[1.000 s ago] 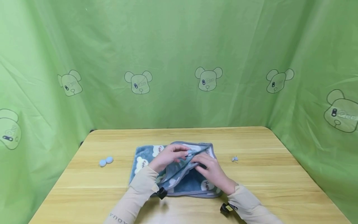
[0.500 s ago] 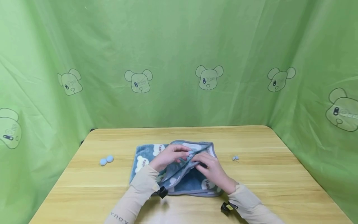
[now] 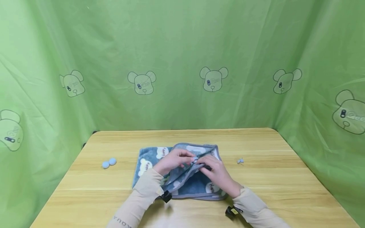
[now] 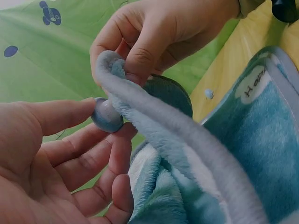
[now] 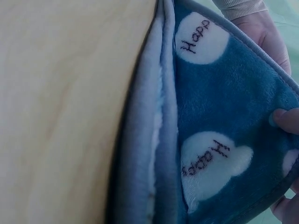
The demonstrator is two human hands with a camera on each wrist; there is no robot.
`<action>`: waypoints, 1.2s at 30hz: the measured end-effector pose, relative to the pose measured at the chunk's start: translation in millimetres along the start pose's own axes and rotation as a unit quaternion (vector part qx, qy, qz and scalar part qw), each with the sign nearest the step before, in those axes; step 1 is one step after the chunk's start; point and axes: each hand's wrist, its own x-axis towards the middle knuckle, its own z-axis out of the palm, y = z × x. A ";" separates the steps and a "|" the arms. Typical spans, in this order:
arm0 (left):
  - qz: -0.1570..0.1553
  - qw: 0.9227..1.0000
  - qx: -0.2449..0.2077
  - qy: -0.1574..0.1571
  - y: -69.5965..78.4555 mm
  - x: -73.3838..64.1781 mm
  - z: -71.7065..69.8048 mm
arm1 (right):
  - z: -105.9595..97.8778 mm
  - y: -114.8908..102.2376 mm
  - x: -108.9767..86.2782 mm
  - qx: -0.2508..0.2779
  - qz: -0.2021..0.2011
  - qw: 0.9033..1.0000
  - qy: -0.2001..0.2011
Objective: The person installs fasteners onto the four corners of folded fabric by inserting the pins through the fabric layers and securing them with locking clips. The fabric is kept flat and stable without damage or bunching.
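Observation:
A plush blue-green blanket (image 3: pixel 151 155) with white cloud shapes and a grey border lies folded on the table, its upper layer lifted in the middle. My left hand (image 3: pixel 174 161) pinches a small round blue cap (image 4: pixel 107 115) between thumb and fingers, right against the raised edge. Opposite it, my right hand (image 3: pixel 215 172) grips that grey-bordered edge; in the left wrist view its thumb (image 4: pixel 142 56) presses on the cloth. The right wrist view shows the blanket's underside (image 5: pixel 233 93) and the right thumb (image 5: pixel 287 120) on it. What lies inside the fold by the cap is hidden.
Two round light-blue caps (image 3: pixel 109 163) lie on the wooden table (image 3: pixel 85 183) to the left. A pair of smaller blue pieces with thin points (image 3: pixel 240 161) sits at the right. Green curtains (image 3: pixel 176 107) surround the table's back and sides.
My left hand has shifted slightly right and down, bringing the cap closer to my right fingertips at the blanket's edge. My right hand keeps its hold, almost still.

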 end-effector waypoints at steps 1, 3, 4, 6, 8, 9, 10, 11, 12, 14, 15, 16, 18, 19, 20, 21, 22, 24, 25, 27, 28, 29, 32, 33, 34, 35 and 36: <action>-0.004 1.000 -0.001 0.001 -0.2 0.1 0.6 | -0.3 0.1 -0.2 0.000 0.005 1.000 -0.001; -0.010 1.000 -0.001 0.007 -1.0 0.7 1.8 | -0.7 0.4 -0.3 -0.001 0.008 1.000 -0.003; -0.011 1.000 0.000 0.012 -1.4 1.2 2.3 | -0.9 0.5 -0.2 -0.001 0.010 1.000 -0.003; -0.015 1.000 0.010 0.019 -1.2 1.5 3.1 | -1.6 0.6 0.3 -0.004 0.012 1.000 -0.004; -0.009 0.999 0.027 0.024 1.2 1.8 3.7 | -3.2 1.0 0.8 -0.009 0.011 1.000 -0.002; -0.001 0.999 0.042 0.028 2.9 1.7 3.6 | -3.9 1.1 1.2 -0.011 0.011 1.000 -0.001; 0.010 0.998 0.061 0.034 5.4 1.0 3.2 | -4.6 1.2 1.5 -0.013 0.011 1.000 -0.001; 0.023 0.996 0.080 0.040 8.8 -0.4 2.5 | -5.2 1.0 1.9 -0.014 0.010 1.000 0.000; 0.038 0.993 0.098 0.047 12.0 -1.8 1.6 | -5.6 1.3 2.0 -0.016 0.010 1.000 0.000; 0.062 0.986 0.136 0.067 19.4 -5.9 -0.5 | -6.3 0.9 2.4 -0.016 0.009 1.000 0.002; 0.072 0.983 0.153 0.078 22.6 -8.3 -1.5 | -6.4 0.6 2.7 -0.015 0.009 1.000 0.002; 0.080 0.979 0.166 0.089 25.6 -11.0 -2.4 | -6.5 0.4 2.7 -0.013 0.010 1.000 0.001; 0.092 0.974 0.181 0.101 29.6 -16.5 -3.5 | -6.2 -0.3 2.7 -0.012 0.011 1.000 0.001; 0.098 0.971 0.191 0.106 30.7 -19.2 -3.4 | -6.0 -0.8 2.6 -0.011 0.010 1.000 0.001; 0.107 0.968 0.201 0.108 31.2 -21.8 -2.9 | -5.7 -1.0 2.3 -0.011 0.007 1.000 0.003; 0.115 0.964 0.213 0.108 31.1 -24.2 -2.0 | -5.3 -1.2 1.9 -0.012 0.005 1.000 0.005; 0.121 0.960 0.228 0.108 30.3 -26.8 -0.8 | -4.7 -1.4 1.4 -0.012 0.003 1.000 0.007; 0.129 0.951 0.262 0.104 28.5 -31.9 2.7 | -3.8 -1.9 0.8 -0.012 0.000 1.000 0.014; 0.129 0.944 0.285 0.102 27.5 -34.4 4.7 | -3.5 -2.0 0.7 -0.011 0.000 1.000 0.015; 0.125 0.934 0.321 0.099 24.4 -38.2 8.2 | -3.5 -2.6 0.5 -0.011 0.007 1.000 0.013; 0.122 0.928 0.338 0.097 23.4 -40.1 10.0 | -3.8 -3.0 0.6 -0.010 0.011 1.000 0.010; 0.121 0.923 0.352 0.097 22.7 -41.6 11.7 | -4.1 -3.1 0.7 -0.010 0.015 1.000 0.008; 0.128 0.913 0.375 0.097 20.2 -43.5 15.9 | -5.2 -3.7 1.1 -0.014 0.022 1.000 0.001; 0.132 0.911 0.378 0.098 20.0 -43.8 17.5 | -5.4 -3.6 1.1 -0.015 0.023 1.000 0.000; 0.137 0.910 0.378 0.099 20.0 -43.9 18.9 | -5.8 -3.8 1.4 -0.016 0.024 1.000 -0.001; 0.143 0.909 0.378 0.102 19.7 -43.6 20.3 | -6.0 -3.9 1.6 -0.017 0.025 1.000 -0.001; 0.149 0.908 0.377 0.104 19.2 -43.0 21.4 | -6.3 -4.0 1.8 -0.017 0.026 1.000 -0.003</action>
